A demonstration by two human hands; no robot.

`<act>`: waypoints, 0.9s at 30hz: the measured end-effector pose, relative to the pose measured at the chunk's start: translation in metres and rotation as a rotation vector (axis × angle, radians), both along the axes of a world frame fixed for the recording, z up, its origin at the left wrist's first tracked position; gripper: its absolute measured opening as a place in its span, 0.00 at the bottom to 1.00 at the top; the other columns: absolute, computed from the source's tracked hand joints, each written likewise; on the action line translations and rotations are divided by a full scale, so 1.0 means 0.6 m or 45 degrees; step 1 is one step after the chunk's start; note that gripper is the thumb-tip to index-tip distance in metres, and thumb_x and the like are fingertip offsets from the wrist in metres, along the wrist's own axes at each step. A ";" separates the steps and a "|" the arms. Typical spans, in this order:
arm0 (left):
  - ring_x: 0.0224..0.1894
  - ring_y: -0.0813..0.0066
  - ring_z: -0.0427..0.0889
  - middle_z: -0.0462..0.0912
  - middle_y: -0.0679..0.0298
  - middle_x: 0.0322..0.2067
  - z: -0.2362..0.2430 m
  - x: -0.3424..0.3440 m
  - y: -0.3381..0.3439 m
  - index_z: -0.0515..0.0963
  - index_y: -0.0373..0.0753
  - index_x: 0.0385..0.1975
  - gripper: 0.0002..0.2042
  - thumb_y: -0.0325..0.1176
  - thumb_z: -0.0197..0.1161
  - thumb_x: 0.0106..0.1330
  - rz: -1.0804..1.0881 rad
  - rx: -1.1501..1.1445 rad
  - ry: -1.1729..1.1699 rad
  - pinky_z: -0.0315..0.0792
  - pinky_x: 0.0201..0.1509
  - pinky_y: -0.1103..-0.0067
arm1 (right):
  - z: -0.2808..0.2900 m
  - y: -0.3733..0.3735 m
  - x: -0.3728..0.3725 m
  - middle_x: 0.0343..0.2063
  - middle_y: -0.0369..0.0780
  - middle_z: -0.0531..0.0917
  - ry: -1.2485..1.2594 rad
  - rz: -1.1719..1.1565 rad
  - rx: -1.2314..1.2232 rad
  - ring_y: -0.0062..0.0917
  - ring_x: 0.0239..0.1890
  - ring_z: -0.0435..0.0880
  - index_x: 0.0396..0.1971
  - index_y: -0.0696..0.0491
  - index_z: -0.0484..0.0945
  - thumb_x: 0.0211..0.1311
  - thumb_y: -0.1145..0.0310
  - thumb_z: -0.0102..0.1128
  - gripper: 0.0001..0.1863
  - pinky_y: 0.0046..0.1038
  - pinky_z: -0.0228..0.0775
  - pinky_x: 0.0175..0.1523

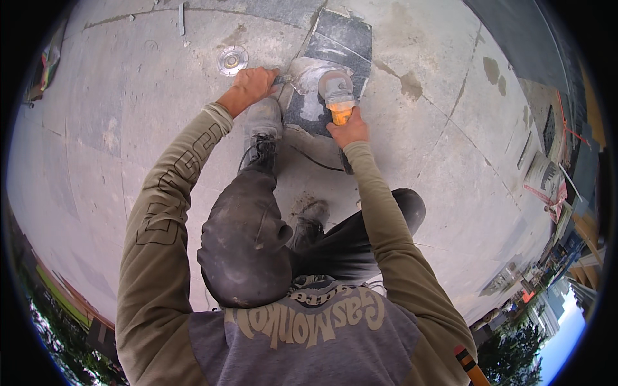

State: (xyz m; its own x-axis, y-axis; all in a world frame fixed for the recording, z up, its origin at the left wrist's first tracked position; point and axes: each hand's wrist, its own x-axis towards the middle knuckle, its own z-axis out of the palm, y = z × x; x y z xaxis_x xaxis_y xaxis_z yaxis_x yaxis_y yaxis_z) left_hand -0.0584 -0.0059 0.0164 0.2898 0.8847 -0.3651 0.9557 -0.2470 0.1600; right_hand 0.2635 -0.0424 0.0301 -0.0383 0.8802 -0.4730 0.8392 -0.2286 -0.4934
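Note:
My right hand is wrapped round the yellow body of an angle grinder. The grinder's grey, dusty head rests over a dark grey stone slab, whose middle is coated in pale dust. My left hand is closed at the slab's left edge, just above the toe of my boot. A small dark piece shows by its fingertips, too little of it to name. Left of that hand, a round cutting disc lies flat on the concrete.
A black cord curves over the floor between my feet. Thin strip of metal or wood lies at the far left. At the right edge stand a printed sack and scattered building material. Damp patches mark the concrete floor.

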 end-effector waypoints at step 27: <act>0.39 0.52 0.90 0.89 0.52 0.35 0.007 0.010 0.002 0.76 0.44 0.61 0.25 0.51 0.67 0.70 0.034 -0.026 -0.003 0.83 0.40 0.61 | 0.037 -0.014 -0.022 0.45 0.55 0.88 -0.125 0.088 -0.167 0.54 0.49 0.87 0.60 0.55 0.66 0.49 0.58 0.77 0.41 0.47 0.80 0.56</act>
State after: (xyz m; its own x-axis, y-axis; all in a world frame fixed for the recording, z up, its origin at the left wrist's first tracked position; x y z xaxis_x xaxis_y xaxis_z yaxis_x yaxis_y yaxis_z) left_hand -0.0522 -0.0048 0.0205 0.2669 0.8844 -0.3828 0.9616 -0.2179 0.1670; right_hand 0.2505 -0.0508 0.0520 -0.0448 0.8077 -0.5879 0.8979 -0.2254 -0.3782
